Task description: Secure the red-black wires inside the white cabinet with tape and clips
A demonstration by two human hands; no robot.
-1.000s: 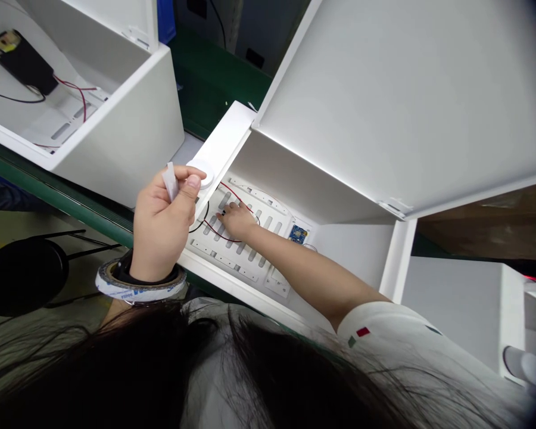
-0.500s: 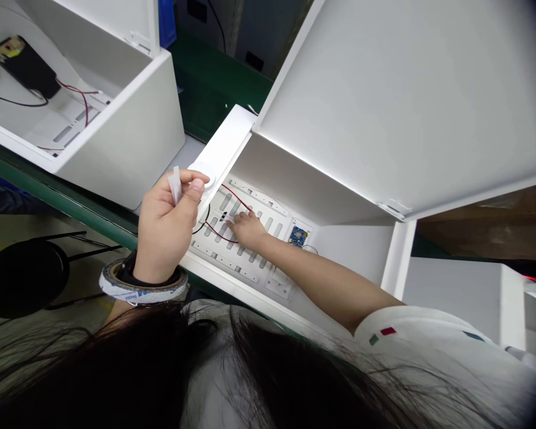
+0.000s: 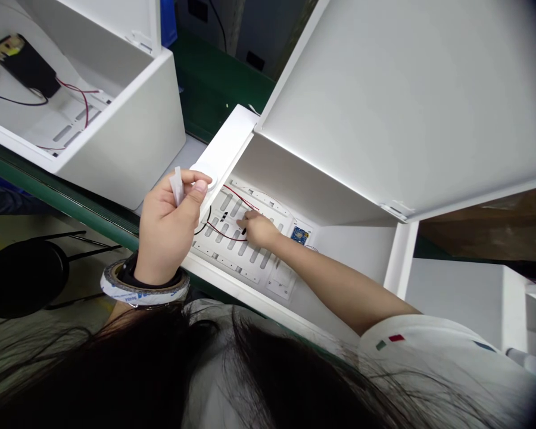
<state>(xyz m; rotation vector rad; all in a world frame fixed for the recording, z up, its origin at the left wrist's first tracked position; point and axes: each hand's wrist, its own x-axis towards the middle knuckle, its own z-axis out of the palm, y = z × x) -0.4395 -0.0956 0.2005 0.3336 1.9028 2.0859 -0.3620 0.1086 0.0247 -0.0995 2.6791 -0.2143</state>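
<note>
My left hand is closed at the near left rim of an open white box, with a whitish strip between its fingers. Its fingertips are beside a round white piece. A roll of tape hangs round my left wrist. My right hand reaches inside the box, fingers bent over the slotted white plate. Red wires run close to its fingertips; what they hold, if anything, is hidden. A blue circuit board lies to the right of that hand.
Another open white box on the left holds a black device with wires. The raised lid fills the upper right. More white casing stands at the right. A black stool is at the lower left.
My right hand has moved a little to the right over the slotted plate, and more red wire shows beside it. My left hand still holds the strip, almost in the same place.
</note>
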